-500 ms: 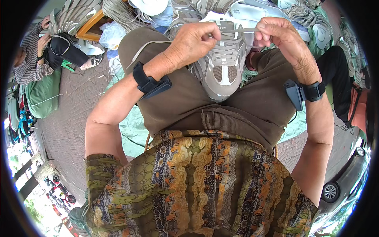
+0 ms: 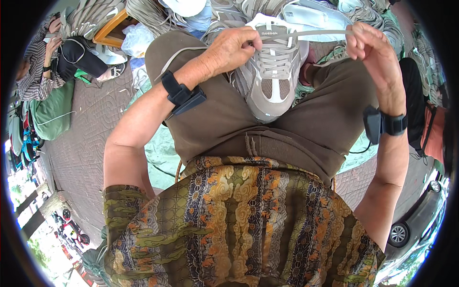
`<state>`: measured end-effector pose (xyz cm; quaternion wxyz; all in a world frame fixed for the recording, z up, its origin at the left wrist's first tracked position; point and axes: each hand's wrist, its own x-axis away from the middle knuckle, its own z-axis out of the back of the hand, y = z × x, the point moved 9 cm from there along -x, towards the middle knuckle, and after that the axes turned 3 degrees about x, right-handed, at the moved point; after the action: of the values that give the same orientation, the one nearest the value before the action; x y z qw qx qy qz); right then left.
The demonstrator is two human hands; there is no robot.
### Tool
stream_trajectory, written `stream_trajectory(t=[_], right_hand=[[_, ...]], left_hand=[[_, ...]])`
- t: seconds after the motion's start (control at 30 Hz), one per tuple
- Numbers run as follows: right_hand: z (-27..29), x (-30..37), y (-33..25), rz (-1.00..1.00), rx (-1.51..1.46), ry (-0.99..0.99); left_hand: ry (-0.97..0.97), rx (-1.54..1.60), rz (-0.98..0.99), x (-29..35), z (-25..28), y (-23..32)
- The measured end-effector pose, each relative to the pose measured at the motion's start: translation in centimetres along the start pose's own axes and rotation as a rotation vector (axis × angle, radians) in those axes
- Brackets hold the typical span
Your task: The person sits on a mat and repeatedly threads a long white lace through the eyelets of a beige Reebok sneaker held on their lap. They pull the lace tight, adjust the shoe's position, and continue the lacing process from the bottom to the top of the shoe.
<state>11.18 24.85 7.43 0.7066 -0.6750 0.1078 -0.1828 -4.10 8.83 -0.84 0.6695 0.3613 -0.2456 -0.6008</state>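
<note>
A grey-and-beige sneaker (image 2: 271, 91) sits between my knees with its toe toward me. Its front eyelets carry a grey shoelace (image 2: 318, 33). My right hand (image 2: 377, 52) pinches that lace and holds a length of it out to the right, above the shoe's tongue. Beside the left of the tongue, my left hand (image 2: 232, 51) is closed, with the lace running close to its fingertips. Another stretch of lace lies across my left knee and passes behind my left wrist. What is inside the left fingers is mostly hidden.
More shoes and bundles of laces (image 2: 153, 16) are piled beyond my knees. A clear plastic bag (image 2: 137, 40) lies by a wooden frame (image 2: 111, 31). Another person (image 2: 43, 57) sits at the far left; a dark-clothed leg (image 2: 412, 95) shows at right.
My right hand has moved right, away from the shoe, drawing out a longer stretch of lace. My left hand has shifted slightly left.
</note>
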Motion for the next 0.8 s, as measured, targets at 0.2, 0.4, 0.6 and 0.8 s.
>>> stream_trajectory(t=[0.2,0.4,0.6,0.8], right_hand=[[7.4,-2.9,4.6,-0.002,0.771,0.156],[-0.7,-2.9,3.0,0.279,1.130,0.086],[-7.7,-3.9,4.4,0.396,1.136,-0.110],[-8.4,-6.0,6.6,0.399,1.192,-0.203]], left_hand=[[0.031,0.086,0.176,-0.7,0.2,-1.1],[0.164,-0.121,0.157,0.4,2.4,-2.6],[-0.008,-0.352,0.228,1.1,1.0,-3.2],[-0.044,-0.361,0.193,0.7,0.9,-3.5]])
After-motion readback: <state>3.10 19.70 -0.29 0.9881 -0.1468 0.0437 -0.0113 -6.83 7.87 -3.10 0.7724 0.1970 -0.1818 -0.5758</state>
